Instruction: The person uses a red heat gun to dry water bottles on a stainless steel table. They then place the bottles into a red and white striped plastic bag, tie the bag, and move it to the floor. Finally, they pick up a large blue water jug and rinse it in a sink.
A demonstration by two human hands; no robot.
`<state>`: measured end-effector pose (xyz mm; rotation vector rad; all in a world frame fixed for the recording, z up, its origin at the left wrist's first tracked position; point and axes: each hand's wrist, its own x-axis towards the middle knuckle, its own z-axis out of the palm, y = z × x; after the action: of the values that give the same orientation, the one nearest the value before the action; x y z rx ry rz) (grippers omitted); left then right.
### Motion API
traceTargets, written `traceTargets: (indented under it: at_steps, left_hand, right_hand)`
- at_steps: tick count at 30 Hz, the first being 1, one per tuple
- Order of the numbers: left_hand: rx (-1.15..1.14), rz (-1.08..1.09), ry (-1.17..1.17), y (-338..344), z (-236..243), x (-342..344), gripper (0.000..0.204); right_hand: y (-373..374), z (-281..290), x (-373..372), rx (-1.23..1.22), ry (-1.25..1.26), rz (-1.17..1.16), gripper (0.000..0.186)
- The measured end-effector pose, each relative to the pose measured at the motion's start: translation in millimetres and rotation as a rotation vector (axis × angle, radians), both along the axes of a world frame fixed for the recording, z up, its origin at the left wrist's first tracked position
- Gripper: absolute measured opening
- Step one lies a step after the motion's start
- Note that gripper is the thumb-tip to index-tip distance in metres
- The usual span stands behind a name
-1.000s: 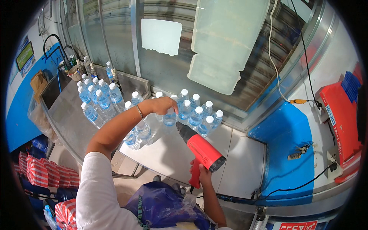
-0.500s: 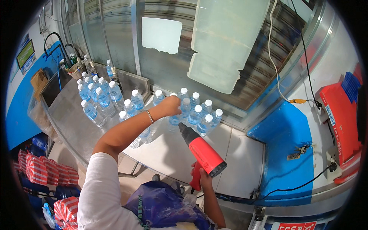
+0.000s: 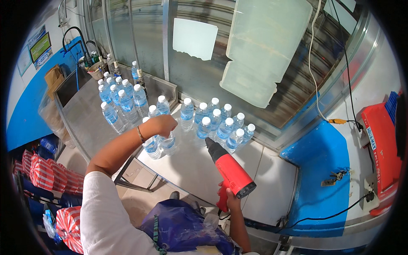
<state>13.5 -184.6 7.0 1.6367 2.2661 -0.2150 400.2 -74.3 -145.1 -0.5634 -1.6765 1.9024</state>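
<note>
While the right hand [image 3: 230,199] is wrapped tightly around the grip of a red heat gun [image 3: 230,172], low and close to the body, the gun's black nozzle points at the nearest bottles on the steel table [image 3: 187,163]. Just beyond, the left hand [image 3: 164,124] is closed over the cap end of a small water bottle [image 3: 168,142] standing at the table's near edge, with a second one touching it.

As I judge it, the step in hand is steadying that bottle before the nozzle; any next move calls for keeping the fingers clear of the hot air.

Counted: one heat gun. Four bottles stand by the left hand, about ten in the middle cluster [image 3: 221,121] ahead of the nozzle, and roughly nine in the far cluster [image 3: 117,95] to the left. Those behind overlap too much to count surely.
</note>
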Motion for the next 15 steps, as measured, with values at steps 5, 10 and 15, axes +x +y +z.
traceTargets:
  at_steps: [5,10,15]
  left_hand:
    - [0.266,-0.148,-0.023,8.6,-9.9,7.9,0.028]
    - [0.329,-0.301,-0.205,38.5,-0.4,25.0,0.027]
    - [0.391,-0.364,-0.306,77.9,2.4,47.5,0.029]
  right_hand:
    - [-3.1,18.9,9.5,-0.078,0.021,0.105,0.053]
    - [-5.5,23.1,31.1,-0.226,0.095,0.202,0.061]
    - [-4.6,20.7,51.5,-0.219,0.096,0.031,0.061]
